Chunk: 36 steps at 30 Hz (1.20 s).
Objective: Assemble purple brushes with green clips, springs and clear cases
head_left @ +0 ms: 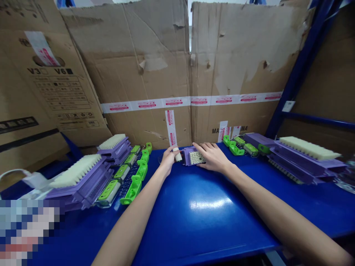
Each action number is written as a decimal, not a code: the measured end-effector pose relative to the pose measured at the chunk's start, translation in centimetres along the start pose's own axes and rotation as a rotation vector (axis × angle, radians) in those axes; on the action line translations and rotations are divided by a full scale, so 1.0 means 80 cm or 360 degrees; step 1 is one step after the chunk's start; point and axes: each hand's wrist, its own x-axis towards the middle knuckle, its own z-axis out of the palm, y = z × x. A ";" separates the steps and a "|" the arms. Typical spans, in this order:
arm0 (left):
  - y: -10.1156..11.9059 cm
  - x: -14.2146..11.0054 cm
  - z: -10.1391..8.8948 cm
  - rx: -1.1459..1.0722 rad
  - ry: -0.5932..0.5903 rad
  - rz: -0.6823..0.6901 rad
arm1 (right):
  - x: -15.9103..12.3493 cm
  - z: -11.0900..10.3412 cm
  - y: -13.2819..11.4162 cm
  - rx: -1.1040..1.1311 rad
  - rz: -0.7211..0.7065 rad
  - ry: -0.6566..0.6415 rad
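Observation:
Between my fingers, my left hand [168, 161] pinches a small whitish block [176, 154]; its exact kind is too small to make out. Just right of it, a purple plastic holder [187, 157] with a cream studded face [196, 157] lies at the back of the blue table. My right hand [212, 157] rests over that holder's right end, fingers stretched across its top edge and the thumb along the near side. The whitish block is close to the holder's left end; whether they touch I cannot tell.
Purple holders with cream pads [76, 171] stand at left, beside grey-green blocks [122, 171] and bright green brackets [135, 186]. More purple holders [307, 160] and green brackets [233, 146] lie at right. Cardboard sheets [144, 74] wall the back. A white plug [36, 181] sits far left.

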 end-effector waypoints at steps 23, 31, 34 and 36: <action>-0.013 0.011 -0.015 0.0233 -0.0365 0.0125 | 0.000 0.002 -0.005 -0.0075 0.0070 0.0064; 0.001 -0.002 -0.015 0.0306 -0.0540 0.0048 | 0.000 0.006 -0.007 -0.0079 0.0089 0.0113; 0.005 -0.006 -0.011 0.0294 -0.0586 -0.0010 | -0.002 0.013 -0.003 -0.0116 0.0074 0.0178; 0.005 -0.008 -0.007 0.0210 -0.0581 -0.0071 | -0.004 0.016 -0.002 -0.0136 0.0064 0.0234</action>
